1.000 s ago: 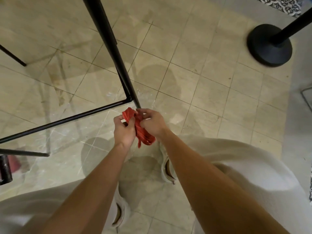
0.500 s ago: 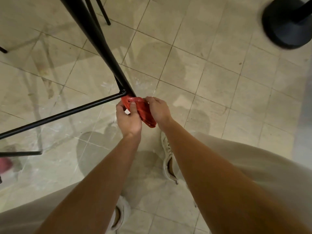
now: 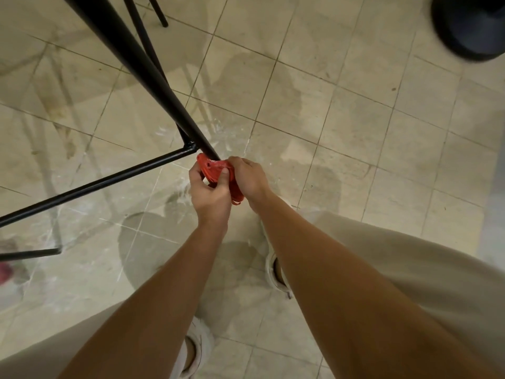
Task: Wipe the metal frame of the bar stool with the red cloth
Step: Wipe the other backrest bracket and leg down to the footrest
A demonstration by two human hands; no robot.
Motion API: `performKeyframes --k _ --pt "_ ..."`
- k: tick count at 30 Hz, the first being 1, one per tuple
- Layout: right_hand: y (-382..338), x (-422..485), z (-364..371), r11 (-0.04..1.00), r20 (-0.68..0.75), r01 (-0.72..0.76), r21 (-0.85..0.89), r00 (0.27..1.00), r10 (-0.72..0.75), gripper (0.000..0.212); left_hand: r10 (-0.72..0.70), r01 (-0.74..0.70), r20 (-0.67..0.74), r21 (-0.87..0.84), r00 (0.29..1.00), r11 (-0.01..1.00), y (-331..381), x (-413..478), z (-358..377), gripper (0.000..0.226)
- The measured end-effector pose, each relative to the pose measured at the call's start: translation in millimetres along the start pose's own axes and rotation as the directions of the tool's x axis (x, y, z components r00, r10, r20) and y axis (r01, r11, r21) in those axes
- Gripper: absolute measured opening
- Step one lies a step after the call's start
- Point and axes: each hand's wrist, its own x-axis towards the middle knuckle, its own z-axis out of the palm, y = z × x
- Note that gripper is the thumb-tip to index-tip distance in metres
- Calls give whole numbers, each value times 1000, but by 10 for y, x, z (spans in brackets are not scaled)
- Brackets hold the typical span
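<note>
The bar stool's black metal frame (image 3: 142, 67) runs as a slanted leg from the top left down to the middle, where a thin crossbar (image 3: 109, 181) joins it. A bunched red cloth (image 3: 214, 170) is wrapped around the leg just below that joint. My left hand (image 3: 209, 192) grips the cloth from the left, thumb on top. My right hand (image 3: 247, 179) holds it from the right, fingers curled onto the cloth. The foot of the leg is hidden behind the cloth and my hands.
Glossy beige floor tiles (image 3: 341, 119) lie all around. A black round stand base (image 3: 470, 26) sits at the top right. Other thin black legs (image 3: 158, 12) stand at the top left. My white shoes (image 3: 276, 272) and light trousers fill the bottom.
Both hands carried the cloth up from below the leg's joint and closed it around the leg. The view tilted, so the stand base slid toward the top right corner.
</note>
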Motion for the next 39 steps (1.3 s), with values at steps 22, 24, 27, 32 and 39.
performKeyframes --k 22,24,27,32,39 --pt "293 624 55 976 -90 -176 126 978 188 44 -203 184 91 184 975 966 -399 558 189 42" --pt "302 670 40 973 -96 -186 136 975 200 44 -229 204 101 209 968 956 -430 598 204 43" --pt "338 696 36 974 -110 -178 137 975 194 46 -272 250 101 189 957 950 -429 630 192 43" --pt "377 640 37 970 -97 -192 149 973 208 50 -179 164 99 141 979 976 -327 513 104 36" --pt "433 631 21 977 -68 -187 107 979 194 50 -121 98 109 196 987 976 -368 526 146 41"
